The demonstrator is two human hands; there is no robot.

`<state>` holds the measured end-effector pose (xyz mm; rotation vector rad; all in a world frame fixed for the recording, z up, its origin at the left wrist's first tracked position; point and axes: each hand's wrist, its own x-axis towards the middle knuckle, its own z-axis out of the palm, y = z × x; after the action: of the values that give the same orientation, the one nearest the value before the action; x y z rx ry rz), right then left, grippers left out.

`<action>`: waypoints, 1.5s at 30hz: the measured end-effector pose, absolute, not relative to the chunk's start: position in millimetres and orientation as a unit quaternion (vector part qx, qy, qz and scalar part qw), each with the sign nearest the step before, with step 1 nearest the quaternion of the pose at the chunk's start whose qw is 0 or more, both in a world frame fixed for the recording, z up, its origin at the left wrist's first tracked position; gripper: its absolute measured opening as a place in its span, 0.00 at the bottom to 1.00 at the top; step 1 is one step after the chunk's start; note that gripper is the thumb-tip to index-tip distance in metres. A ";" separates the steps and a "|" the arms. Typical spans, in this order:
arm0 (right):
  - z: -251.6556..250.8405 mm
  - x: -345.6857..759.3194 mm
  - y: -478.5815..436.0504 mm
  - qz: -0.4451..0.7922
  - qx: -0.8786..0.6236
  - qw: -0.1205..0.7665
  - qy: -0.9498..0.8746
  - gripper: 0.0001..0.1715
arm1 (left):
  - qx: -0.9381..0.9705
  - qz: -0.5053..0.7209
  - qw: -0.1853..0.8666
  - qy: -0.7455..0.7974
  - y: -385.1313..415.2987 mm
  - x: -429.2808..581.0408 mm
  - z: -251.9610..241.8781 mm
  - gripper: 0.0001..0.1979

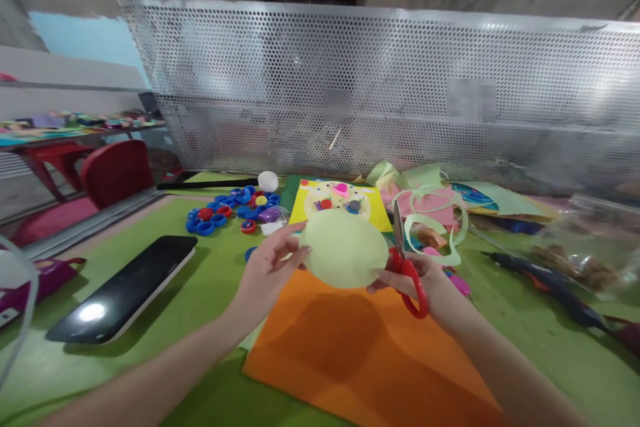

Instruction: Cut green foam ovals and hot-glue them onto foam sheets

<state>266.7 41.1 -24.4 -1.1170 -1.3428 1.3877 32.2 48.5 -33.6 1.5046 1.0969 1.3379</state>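
Between my hands a pale green paper circle (345,248) is held up above an orange sheet (350,347). My left hand (277,257) pinches its left edge between thumb and fingers. At the lower right edge, my right hand (415,277) grips the circle with the thumb, and red-handled scissors (411,287) hang on the same hand with their blades pointing up. Behind the circle lies a yellow sheet (303,203) with a decorated round face, partly covered by the circle.
Blue and red bottle caps (220,210) lie left of centre, near a black phone (130,287). Curled green paper strips (457,227) and pink scraps sit at right, beside a dark glue gun (545,280) and a clear plastic bag (590,247). A perforated metal panel (400,80) stands behind.
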 end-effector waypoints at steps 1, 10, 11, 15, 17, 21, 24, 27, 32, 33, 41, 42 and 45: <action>-23.8 266.1 40.4 0.554 -0.456 0.431 -0.546 0.15 | 0.600 0.535 0.414 0.427 47.8 31.8 -34.1 0.19; -28.5 264.7 39.5 0.497 -0.484 0.414 -0.590 0.16 | 0.603 0.543 0.366 0.456 39.3 31.0 -23.6 0.27; -29.3 264.0 39.5 0.498 -0.485 0.418 -0.586 0.17 | 0.595 0.545 0.389 0.445 39.0 31.5 -23.5 0.29; -30.7 262.1 40.1 0.505 -0.486 0.444 -0.558 0.19 | 0.575 0.498 0.517 0.394 38.2 34.0 -28.1 0.28; -30.6 263.4 40.7 0.504 -0.486 0.440 -0.562 0.19 | 0.577 0.477 0.529 0.400 37.2 34.6 -28.9 0.23; -31.3 268.5 41.9 0.511 -0.473 0.434 -0.572 0.16 | 0.585 0.487 0.486 0.430 35.8 34.8 -25.3 0.19; -32.7 270.4 43.0 0.516 -0.462 0.456 -0.558 0.15 | 0.598 0.479 0.473 0.435 36.3 35.2 -25.4 0.19; -33.5 270.1 43.7 0.517 -0.465 0.476 -0.538 0.15 | 0.622 0.465 0.462 0.429 36.6 35.7 -29.3 0.17; -31.5 269.1 42.2 0.507 -0.471 0.481 -0.538 0.15 | 0.591 0.491 0.478 0.426 34.9 36.2 -31.4 0.22; -30.7 268.9 41.8 0.505 -0.475 0.474 -0.543 0.15 | 0.579 0.494 0.489 0.426 34.5 36.4 -30.6 0.22; -28.2 269.9 38.4 0.526 -0.444 0.410 -0.598 0.22 | 0.610 0.501 0.385 0.479 31.8 35.0 -22.3 0.14; -28.6 270.2 37.1 0.533 -0.435 0.398 -0.607 0.23 | 0.610 0.508 0.367 0.485 30.7 34.8 -21.3 0.14; -29.4 270.2 32.4 0.547 -0.423 0.358 -0.628 0.24 | 0.607 0.525 0.339 0.491 26.8 34.7 -19.3 0.14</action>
<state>270.2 32.4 -29.4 -1.0909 -1.6203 1.4112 34.7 26.8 -19.3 1.5808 1.2785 1.3661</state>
